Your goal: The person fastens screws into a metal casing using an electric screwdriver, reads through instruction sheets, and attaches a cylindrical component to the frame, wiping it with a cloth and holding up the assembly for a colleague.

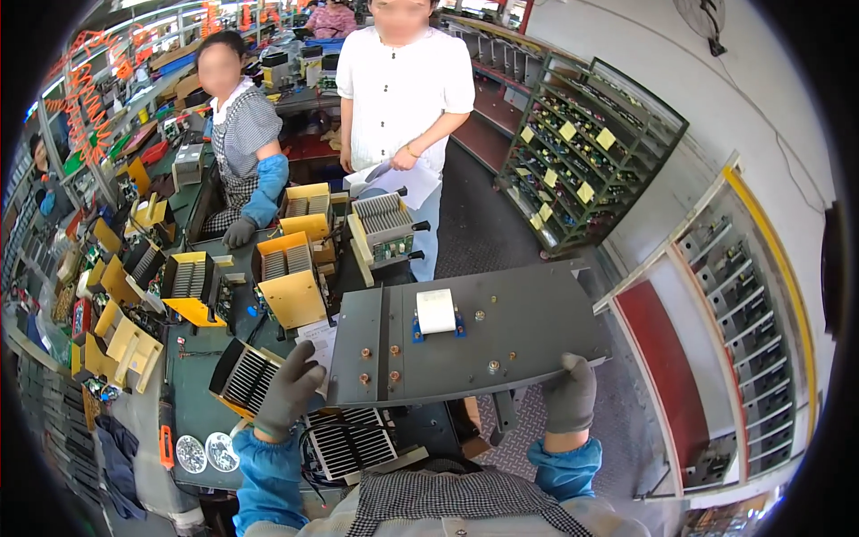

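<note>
A large dark grey metal panel (546, 331) lies level in front of me, with copper-coloured screws and a white block-shaped component (436, 311) on a small blue base on top. My right hand (570, 394), in a grey glove, grips the panel's near right corner. Just off the panel's near left edge is my left hand (288, 389), also gloved; its thumb and fingers are apart, and I see nothing between them. Beside that hand sits a black finned heat-sink unit (248, 380). Below the panel, another finned unit (352, 443) is partly covered.
Several yellow-cased finned units (291, 282) crowd the green bench (197, 403) at left. A person in white (407, 98) stands across from me holding papers; another (246, 143) works at far left. A green rack (591, 152) and a metal shelf frame (743, 358) stand at right.
</note>
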`<state>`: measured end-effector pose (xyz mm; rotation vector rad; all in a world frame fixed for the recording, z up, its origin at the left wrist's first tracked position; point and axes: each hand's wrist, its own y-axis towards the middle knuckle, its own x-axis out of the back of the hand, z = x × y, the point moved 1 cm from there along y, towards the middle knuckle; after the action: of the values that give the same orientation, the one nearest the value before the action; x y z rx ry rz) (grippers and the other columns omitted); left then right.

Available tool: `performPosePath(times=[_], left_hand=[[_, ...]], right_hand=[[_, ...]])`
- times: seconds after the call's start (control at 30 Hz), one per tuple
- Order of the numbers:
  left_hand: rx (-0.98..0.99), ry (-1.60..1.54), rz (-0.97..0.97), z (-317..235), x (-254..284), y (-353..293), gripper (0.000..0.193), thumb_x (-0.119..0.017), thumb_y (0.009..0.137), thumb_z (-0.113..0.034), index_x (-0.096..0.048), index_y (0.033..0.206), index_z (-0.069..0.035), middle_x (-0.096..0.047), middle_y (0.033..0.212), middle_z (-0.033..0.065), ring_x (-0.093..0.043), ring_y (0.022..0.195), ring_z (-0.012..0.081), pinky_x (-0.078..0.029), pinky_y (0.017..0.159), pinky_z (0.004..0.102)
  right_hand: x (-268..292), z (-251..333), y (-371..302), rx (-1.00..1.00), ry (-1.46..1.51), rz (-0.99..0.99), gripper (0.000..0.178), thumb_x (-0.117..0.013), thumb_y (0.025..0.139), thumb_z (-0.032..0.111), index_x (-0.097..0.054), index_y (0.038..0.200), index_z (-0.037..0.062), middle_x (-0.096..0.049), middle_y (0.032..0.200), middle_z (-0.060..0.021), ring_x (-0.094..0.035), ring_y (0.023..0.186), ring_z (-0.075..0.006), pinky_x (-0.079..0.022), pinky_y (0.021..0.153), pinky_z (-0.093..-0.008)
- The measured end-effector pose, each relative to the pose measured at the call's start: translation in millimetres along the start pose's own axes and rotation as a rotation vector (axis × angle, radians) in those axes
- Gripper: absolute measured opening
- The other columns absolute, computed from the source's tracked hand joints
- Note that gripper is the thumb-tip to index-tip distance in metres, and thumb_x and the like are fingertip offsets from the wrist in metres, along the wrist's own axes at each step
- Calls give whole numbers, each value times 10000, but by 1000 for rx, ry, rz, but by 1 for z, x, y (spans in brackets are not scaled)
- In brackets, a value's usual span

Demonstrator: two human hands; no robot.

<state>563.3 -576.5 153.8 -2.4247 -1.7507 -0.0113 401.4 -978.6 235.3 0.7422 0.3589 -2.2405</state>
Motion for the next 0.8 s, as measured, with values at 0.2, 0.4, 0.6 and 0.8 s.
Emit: performPosePath(times=[0.2, 0.4, 0.6, 0.8], left_hand=[[32, 110, 77, -23, -20, -12, 503, -571, 1038, -183, -468, 1468, 56, -634, 1306, 141, -620, 1123, 212, -492, 977, 313], [-196, 340, 43, 1, -35, -9, 431, -578, 1022, -196, -553, 1404, 4, -688, 1212, 262, -690, 1125, 363, -525, 960, 387], [-160, 345, -2, -4, -44, 1, 422, -561, 1026, -197, -558, 1389, 18, -702, 1047, 290, -714, 1000, 371, -530, 872, 398], [-89, 310, -8, -5, -50, 8, 439, -552, 1049, -202, -530, 1428, 19, -673, 1261, 259, -669, 1172, 318, -498, 1003, 343]], right_hand=[[19, -3, -8, -15, 5, 24, 415, -566, 855, 84, -606, 1253, -24, -674, 1217, -102, -652, 1146, -249, -511, 1018, -387], [19, -2, -18, -35, 8, 12, 406, -559, 865, 86, -609, 1255, -16, -673, 1204, -91, -649, 1134, -241, -508, 1016, -378], [20, -5, -11, -44, -12, -81, 385, -583, 874, 104, -621, 1240, -11, -672, 1202, -95, -647, 1122, -237, -509, 1006, -374], [15, -5, -6, -63, -21, -56, 359, -599, 874, 115, -638, 1209, -7, -677, 1171, -94, -653, 1095, -227, -509, 988, -364]])
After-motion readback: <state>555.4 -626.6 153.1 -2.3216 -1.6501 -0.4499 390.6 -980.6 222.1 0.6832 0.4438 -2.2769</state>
